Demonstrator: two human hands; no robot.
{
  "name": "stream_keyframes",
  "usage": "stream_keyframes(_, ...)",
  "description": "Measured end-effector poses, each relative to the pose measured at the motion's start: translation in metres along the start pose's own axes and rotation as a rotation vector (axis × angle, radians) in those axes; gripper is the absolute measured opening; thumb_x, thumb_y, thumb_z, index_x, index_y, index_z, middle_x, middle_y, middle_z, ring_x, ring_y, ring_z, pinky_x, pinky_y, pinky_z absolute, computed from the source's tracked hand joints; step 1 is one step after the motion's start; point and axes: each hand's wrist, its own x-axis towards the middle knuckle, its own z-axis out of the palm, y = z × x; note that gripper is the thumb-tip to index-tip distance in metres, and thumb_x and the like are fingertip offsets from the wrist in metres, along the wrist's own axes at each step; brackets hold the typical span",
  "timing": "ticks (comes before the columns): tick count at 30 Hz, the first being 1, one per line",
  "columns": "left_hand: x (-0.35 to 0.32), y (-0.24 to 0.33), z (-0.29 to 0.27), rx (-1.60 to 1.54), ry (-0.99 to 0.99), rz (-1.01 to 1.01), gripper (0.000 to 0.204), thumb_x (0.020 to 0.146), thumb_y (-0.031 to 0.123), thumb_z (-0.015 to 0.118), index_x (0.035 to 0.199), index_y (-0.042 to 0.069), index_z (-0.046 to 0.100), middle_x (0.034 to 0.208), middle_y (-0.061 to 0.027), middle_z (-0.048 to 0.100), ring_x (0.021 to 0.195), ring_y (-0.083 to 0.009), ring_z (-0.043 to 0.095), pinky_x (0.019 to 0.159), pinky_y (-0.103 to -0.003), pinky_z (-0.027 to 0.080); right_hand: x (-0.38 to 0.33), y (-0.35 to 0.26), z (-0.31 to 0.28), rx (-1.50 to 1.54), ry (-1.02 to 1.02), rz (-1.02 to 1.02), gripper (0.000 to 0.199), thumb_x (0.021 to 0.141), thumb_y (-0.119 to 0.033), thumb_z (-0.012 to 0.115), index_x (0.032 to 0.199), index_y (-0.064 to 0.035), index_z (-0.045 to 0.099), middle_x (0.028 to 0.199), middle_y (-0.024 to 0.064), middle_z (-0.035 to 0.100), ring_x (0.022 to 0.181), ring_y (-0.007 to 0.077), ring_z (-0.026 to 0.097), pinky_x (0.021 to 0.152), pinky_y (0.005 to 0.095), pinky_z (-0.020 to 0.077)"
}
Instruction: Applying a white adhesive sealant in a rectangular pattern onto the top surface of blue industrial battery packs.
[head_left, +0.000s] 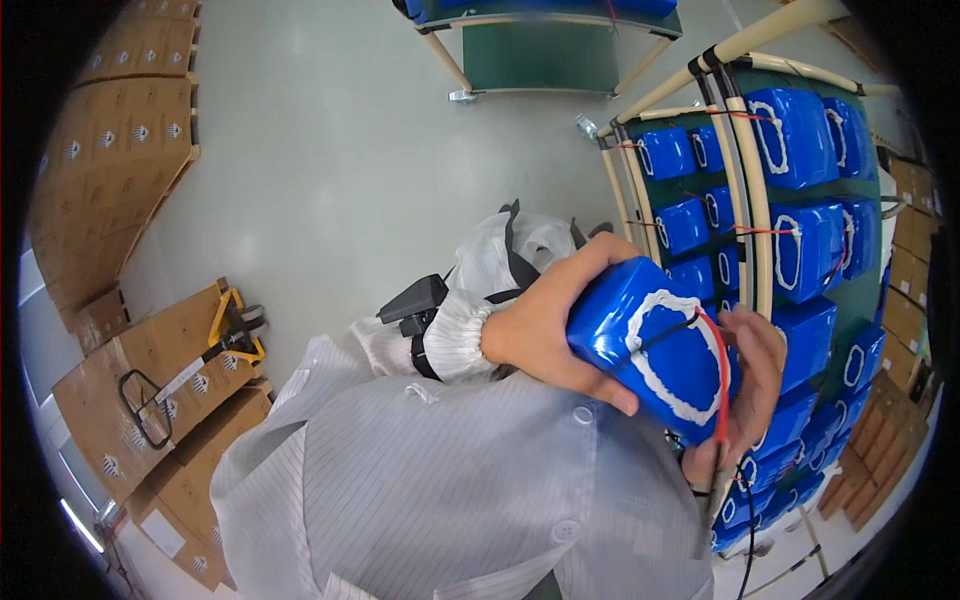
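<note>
A blue-wrapped battery pack [672, 358] is held up in front of my chest, tilted, its end face toward me. A ring of white glue runs around that face, and a red and a black wire come out of it. My left hand [560, 325] grips the pack from the left, thumb along the lower edge and fingers over the top. Around the right side curls my right hand [752, 375], beside the hanging red wire; part of its fingers is hidden behind the pack.
On my right a rack [757, 250] of cream tubes carries several similar blue packs [795, 140], with red wires sticking out. Another cart [540, 57] stands ahead. To the left are stacked cartons [110, 150] and a pallet jack [235, 335] on the grey floor [300, 150].
</note>
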Motion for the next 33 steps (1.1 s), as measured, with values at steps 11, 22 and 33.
stream_keyframes(11,-0.01,0.004,0.014,0.094,0.063,-0.057,0.11,0.058,0.04,0.101,0.14,0.003,0.037,0.134,-0.0169,0.055,0.122,-0.0275,0.057,0.104,-0.041,0.046,0.016,-0.051,0.003,-0.419,-0.294,-0.285,0.028,0.076,-0.008,0.077,0.103,-0.0036,0.069,0.11,0.0103,0.075,0.084,0.0304,0.062,0.078,0.038,0.0495)
stream_keyframes(22,-0.008,0.006,0.009,0.224,0.029,0.053,0.103,0.062,0.048,0.095,0.138,0.003,0.042,0.135,-0.0212,0.056,0.125,-0.0358,0.056,0.107,-0.048,0.044,0.011,-0.054,0.013,-0.5,-0.278,-0.388,0.031,0.083,-0.02,0.081,0.101,-0.0034,0.062,0.119,0.0175,0.072,0.09,0.0344,0.065,0.076,0.0413,0.054)
stream_keyframes(33,-0.004,-0.002,0.018,0.235,0.179,0.116,0.097,0.057,0.057,0.091,0.129,0.004,0.053,0.123,-0.0154,0.061,0.112,-0.0348,0.062,0.094,-0.044,0.045,0.012,-0.046,0.018,-0.513,-0.23,-0.401,0.034,0.088,-0.026,0.078,0.104,-0.002,0.061,0.117,0.0221,0.071,0.091,0.0355,0.066,0.077,0.0424,0.0566)
